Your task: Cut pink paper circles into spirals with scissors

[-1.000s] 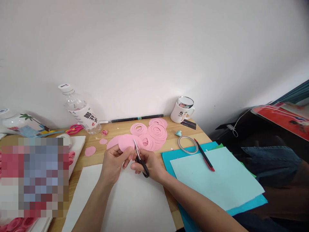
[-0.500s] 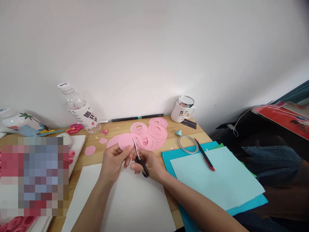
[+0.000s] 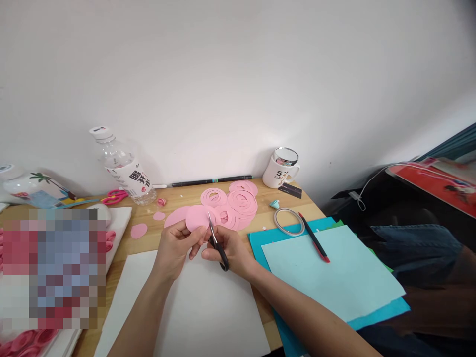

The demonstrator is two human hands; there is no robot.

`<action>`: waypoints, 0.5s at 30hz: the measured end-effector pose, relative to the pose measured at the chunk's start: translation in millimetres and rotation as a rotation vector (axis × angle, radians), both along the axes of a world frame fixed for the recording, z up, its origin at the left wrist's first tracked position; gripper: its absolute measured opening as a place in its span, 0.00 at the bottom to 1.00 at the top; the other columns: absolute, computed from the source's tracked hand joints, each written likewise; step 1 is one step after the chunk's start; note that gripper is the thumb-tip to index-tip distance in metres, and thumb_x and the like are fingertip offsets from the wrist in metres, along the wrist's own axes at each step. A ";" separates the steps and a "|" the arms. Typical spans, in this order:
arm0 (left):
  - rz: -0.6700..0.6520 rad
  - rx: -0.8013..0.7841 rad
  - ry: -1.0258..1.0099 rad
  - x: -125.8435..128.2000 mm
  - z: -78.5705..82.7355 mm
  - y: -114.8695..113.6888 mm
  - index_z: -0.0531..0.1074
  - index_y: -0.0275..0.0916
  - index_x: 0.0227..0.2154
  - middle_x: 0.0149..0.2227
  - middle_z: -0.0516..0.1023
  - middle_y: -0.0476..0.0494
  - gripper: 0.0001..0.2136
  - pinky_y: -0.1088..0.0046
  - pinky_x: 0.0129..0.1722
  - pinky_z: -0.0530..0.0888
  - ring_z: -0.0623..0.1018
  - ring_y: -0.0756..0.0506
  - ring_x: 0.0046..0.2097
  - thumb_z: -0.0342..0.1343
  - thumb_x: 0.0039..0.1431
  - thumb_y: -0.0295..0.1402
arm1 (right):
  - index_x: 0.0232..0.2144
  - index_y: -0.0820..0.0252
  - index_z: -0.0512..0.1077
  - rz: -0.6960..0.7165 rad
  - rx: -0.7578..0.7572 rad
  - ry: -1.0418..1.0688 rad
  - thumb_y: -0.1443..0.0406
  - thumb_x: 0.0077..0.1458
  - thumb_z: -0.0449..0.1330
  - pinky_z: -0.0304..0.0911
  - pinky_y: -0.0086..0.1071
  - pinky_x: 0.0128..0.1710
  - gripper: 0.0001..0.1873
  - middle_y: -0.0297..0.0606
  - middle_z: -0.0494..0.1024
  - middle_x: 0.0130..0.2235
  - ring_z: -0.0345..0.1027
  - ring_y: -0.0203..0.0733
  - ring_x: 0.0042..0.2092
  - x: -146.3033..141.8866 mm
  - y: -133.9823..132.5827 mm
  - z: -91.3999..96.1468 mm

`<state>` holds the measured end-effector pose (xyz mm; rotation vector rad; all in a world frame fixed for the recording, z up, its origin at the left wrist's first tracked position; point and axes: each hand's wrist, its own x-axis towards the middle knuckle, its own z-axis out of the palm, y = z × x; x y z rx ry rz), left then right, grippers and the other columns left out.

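Pinches a pink paper disc [image 3: 196, 218] at seven o'clock with left hand [image 3: 171, 253], grips scissors [image 3: 222, 256] at four with right hand [image 3: 235, 254], apparently mid-cut, likely needing the disc turned slowly.

Pink disc [image 3: 195, 218]; scissors [image 3: 219, 249] blk w/ slvr blades [image 3: 211, 226].

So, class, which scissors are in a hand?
The black-handled scissors, held in the right hand; the pink-handled pair lies beside the clear bottle.
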<state>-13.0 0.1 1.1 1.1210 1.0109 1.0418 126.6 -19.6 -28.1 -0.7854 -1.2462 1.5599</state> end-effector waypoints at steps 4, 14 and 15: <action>-0.011 0.011 0.011 -0.2 2.6 -0.8 0.67 0.35 0.17 0.15 0.66 0.53 0.10 0.79 0.14 0.57 0.60 0.57 0.14 0.58 0.47 0.33 | 0.27 0.61 0.62 -0.007 -0.026 -0.017 0.55 0.33 0.69 0.47 0.24 0.19 0.24 0.26 0.63 0.21 0.50 0.27 0.21 -0.4 -0.5 -0.7; 0.014 0.006 0.000 -1.0 3.2 0.4 0.67 0.36 0.18 0.15 0.67 0.53 0.10 0.79 0.14 0.58 0.60 0.57 0.14 0.59 0.47 0.34 | 0.27 0.61 0.65 -0.048 -0.083 -0.078 0.54 0.32 0.69 0.59 0.25 0.19 0.24 0.25 0.64 0.19 0.60 0.29 0.19 0.1 -1.1 -0.3; 0.021 0.003 -0.003 -0.8 3.6 0.5 0.66 0.36 0.17 0.15 0.68 0.53 0.10 0.79 0.14 0.58 0.60 0.57 0.14 0.59 0.47 0.34 | 0.26 0.61 0.65 -0.052 -0.096 -0.081 0.54 0.32 0.69 0.60 0.25 0.19 0.24 0.25 0.64 0.19 0.60 0.29 0.19 0.0 -1.2 -0.2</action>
